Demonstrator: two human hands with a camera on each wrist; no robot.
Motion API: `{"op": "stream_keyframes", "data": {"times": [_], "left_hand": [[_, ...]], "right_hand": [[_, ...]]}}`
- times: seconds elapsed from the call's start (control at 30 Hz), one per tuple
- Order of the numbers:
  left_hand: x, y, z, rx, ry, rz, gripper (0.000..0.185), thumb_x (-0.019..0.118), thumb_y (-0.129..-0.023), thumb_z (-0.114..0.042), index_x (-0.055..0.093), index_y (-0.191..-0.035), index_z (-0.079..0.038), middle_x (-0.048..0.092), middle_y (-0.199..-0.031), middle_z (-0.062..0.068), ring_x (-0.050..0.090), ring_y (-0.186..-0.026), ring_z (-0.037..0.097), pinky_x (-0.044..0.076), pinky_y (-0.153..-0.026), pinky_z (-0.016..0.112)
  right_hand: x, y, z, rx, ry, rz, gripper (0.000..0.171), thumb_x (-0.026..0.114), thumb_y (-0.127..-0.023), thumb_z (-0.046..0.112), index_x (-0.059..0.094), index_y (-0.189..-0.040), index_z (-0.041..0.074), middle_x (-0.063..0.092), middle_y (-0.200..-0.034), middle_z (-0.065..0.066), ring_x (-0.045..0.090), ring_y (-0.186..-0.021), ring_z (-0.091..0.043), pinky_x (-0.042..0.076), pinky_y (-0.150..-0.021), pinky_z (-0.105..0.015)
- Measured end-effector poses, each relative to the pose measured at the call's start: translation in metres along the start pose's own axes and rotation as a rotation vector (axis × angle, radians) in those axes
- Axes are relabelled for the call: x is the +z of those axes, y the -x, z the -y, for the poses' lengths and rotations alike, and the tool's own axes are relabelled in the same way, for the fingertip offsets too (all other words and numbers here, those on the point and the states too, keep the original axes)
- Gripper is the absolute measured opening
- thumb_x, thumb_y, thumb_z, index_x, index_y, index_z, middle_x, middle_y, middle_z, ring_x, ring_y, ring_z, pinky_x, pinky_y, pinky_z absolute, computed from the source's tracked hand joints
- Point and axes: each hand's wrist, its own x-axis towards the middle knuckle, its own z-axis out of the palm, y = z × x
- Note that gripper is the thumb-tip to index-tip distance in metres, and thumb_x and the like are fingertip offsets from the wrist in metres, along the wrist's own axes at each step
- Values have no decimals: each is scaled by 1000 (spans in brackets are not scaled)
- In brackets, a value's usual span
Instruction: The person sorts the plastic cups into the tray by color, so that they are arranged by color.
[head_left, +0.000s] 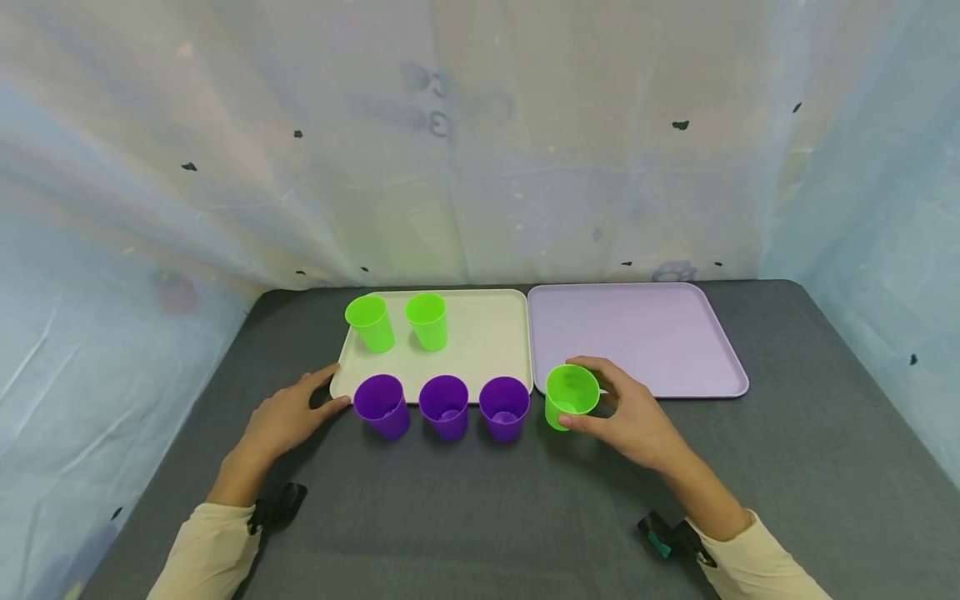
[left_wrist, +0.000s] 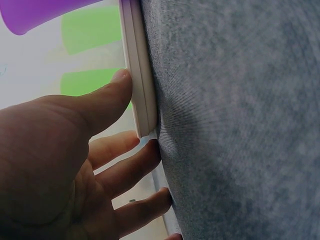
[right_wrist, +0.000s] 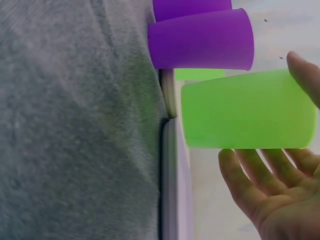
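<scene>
**Right hand around a green cup at the trays' near edge**

Head view: the right hand (head_left: 630, 417) curled thumb and fingers around the bright green plastic tumbler (head_left: 570, 397), which stood upright on the grey felt-like table (head_left: 480, 517), just in front of the seam between the cream rectangular plastic tray (head_left: 487, 333) and the lilac rectangular plastic tray (head_left: 637, 333). Left of that tumbler three purple plastic tumblers (head_left: 444, 407) stood in a row. Two more green cups (head_left: 397, 322) stood on the cream tray. The left hand (head_left: 288, 417) lay relaxed at the cream tray's near left corner.

Left wrist view: the left thumb (left_wrist: 112, 95) touched the cream tray's rim (left_wrist: 137, 75), fingers straight, holding nothing.

Right wrist view: the green tumbler (right_wrist: 247, 110) sat within loosely curved fingers (right_wrist: 250, 170). It looked light, stiff, smooth-walled, probably slippery and easily tipped; a hold around the mid-wall seemed safest.
</scene>
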Motion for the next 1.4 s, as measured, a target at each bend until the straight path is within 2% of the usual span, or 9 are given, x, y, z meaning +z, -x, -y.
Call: {"op": "stream_keyframes", "data": {"times": [0.2,0.4,0.67,1.03,1.2,1.4], "left_hand": [[-1,-2,-3,4,-2,1,91,41,-89,-80,28,-158,-23,30,-154,35,43,-130,60,41,-92,74],[1,0,1,9,-4,-5,90,43,-90,-78,28,-158,-22,31,-153,35,44,-130,60,41,-92,73],[2,-3,-2,26,3,-3,90,41,-89,-79,29,-158,-23,32,-154,35,44,-129,59,41,-92,73],[5,-3,-3,17,11,-6,90,42,-89,-79,28,-158,-24,31,-154,34,43,-130,60,40,-92,75],[4,1,2,1,-4,-14,90,42,-90,-78,29,-158,-22,32,-153,35,43,-129,61,40,-91,75],[2,1,1,21,1,-8,90,43,-90,-77,30,-157,-19,32,-152,37,41,-131,60,39,-93,75]], "right_hand": [[-4,2,3,-19,12,-17,70,85,-80,33,52,-139,22,60,-133,2,60,-114,-17,52,-100,-44],[-5,-4,9,-19,-12,24,68,86,-78,32,53,-137,27,62,-131,-1,68,-106,-19,56,-89,-37],[-15,-24,17,-60,51,39,70,88,-76,29,54,-137,21,64,-127,-2,66,-108,-21,55,-97,-43],[-19,-52,21,-52,57,86,71,86,-78,34,52,-139,21,63,-128,-4,67,-111,-27,53,-97,-51],[-11,-67,19,-67,49,119,71,85,-78,36,52,-139,21,64,-128,-2,66,-113,-26,53,-98,-48],[-7,-82,14,-53,62,129,71,84,-79,36,51,-140,21,63,-129,-2,65,-116,-26,54,-98,-45]]}}
